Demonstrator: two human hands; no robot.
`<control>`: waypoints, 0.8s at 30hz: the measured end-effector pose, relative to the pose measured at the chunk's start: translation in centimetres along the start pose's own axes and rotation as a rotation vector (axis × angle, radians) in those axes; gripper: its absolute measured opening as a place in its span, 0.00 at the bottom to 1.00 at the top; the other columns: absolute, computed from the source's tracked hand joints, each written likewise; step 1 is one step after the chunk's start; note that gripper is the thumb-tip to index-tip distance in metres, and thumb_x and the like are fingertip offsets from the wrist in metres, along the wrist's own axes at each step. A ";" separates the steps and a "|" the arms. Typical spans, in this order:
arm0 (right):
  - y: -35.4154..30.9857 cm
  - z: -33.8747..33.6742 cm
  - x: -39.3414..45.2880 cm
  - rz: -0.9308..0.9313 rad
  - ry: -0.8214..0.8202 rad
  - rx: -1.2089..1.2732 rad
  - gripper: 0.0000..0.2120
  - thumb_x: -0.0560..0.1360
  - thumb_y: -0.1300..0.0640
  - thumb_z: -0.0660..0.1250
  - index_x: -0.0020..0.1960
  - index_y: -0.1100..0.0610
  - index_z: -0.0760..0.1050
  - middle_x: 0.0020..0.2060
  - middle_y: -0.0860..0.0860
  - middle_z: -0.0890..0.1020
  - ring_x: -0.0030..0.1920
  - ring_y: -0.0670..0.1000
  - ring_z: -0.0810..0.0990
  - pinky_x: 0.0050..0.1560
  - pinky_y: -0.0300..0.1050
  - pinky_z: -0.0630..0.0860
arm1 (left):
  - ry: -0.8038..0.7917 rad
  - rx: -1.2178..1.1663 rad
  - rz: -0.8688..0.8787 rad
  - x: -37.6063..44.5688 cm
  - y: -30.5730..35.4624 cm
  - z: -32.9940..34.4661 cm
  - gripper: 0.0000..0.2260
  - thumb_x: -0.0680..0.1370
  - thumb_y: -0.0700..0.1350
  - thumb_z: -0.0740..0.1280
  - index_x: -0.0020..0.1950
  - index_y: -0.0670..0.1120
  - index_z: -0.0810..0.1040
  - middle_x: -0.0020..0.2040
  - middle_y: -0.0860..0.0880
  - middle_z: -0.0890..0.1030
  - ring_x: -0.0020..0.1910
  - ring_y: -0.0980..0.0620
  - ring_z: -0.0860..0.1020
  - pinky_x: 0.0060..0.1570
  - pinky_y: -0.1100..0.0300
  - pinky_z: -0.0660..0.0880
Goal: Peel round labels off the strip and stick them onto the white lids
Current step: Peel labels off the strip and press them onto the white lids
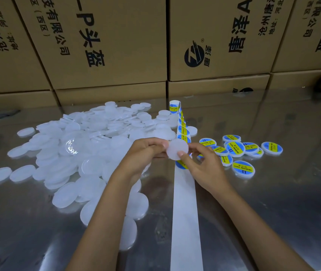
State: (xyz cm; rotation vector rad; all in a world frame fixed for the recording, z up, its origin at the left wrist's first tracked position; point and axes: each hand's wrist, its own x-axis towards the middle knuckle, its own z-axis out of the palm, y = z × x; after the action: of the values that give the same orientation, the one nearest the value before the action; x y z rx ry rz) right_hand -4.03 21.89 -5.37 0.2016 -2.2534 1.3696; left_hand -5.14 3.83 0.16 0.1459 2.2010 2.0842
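A wall of brown cardboard cartons (106,42) printed with black characters stands at the back, closed, so I cannot tell what they hold. In front of them lies a reflective steel worktop (273,202).

On the left of the worktop, a broad loose heap of plain translucent white round plastic lids (89,137) spreads out, unlabelled. To the right, a smaller cluster of finished white lids bearing blue-and-yellow round labels (241,151) lies well apart from the heap.

Down the middle runs a long white paper backing strip (185,212), bare near me. Farther away it still carries blue-and-yellow round stickers (182,130), and its far end curls upright.

I see my left hand (142,153) pinching one blank white round lid (177,149) by its left edge, held above the strip. My right hand (204,169) has its fingers curled on the lid's lower right rim, thumb on the face. A sticker sits on the strip just beneath the held lid, partly hidden; I cannot tell whether the right fingers also touch it.

My judgement: this is the moment before labelling. To do it well, I would steady the lid flat in the left hand, lift the nearest sticker by its edge, centre it, then press outward from the middle to avoid wrinkles.
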 end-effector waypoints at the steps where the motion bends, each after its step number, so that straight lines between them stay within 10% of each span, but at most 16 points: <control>1: -0.2 -0.1 0.0 0.015 -0.012 0.035 0.05 0.76 0.50 0.71 0.46 0.52 0.81 0.40 0.42 0.82 0.46 0.46 0.76 0.46 0.37 0.71 | -0.035 -0.072 -0.027 -0.1 0.0 0.2 0.06 0.81 0.38 0.67 0.51 0.42 0.84 0.47 0.45 0.87 0.47 0.49 0.86 0.44 0.63 0.81; 8: -0.6 -0.5 -0.1 0.010 -0.134 0.032 0.15 0.80 0.51 0.66 0.37 0.57 0.76 0.31 0.48 0.76 0.36 0.49 0.72 0.39 0.45 0.67 | -0.073 -0.032 -0.069 0.1 -0.8 1.0 0.06 0.79 0.41 0.71 0.53 0.42 0.85 0.50 0.44 0.87 0.44 0.53 0.84 0.41 0.62 0.80; 15: 1.4 -0.8 -0.1 -0.071 -0.254 -0.357 0.13 0.80 0.62 0.61 0.62 0.62 0.77 0.54 0.55 0.81 0.57 0.55 0.75 0.59 0.50 0.70 | 0.103 -0.117 -0.130 0.5 -1.3 0.6 0.05 0.80 0.40 0.69 0.52 0.40 0.82 0.45 0.46 0.83 0.31 0.57 0.79 0.36 0.63 0.79; 24: 0.7 -1.2 -0.3 -0.124 -0.238 -0.400 0.06 0.72 0.55 0.73 0.49 0.53 0.83 0.46 0.45 0.84 0.51 0.52 0.77 0.59 0.50 0.70 | 0.101 -0.098 -0.152 0.8 -1.6 1.7 0.09 0.84 0.45 0.63 0.59 0.40 0.76 0.59 0.40 0.83 0.55 0.44 0.84 0.59 0.50 0.80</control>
State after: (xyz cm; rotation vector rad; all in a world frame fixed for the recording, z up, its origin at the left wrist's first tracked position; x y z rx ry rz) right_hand -3.66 23.22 -5.64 0.3747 -2.6067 0.8442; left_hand -5.69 5.52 -1.53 -0.1340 2.0847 2.1525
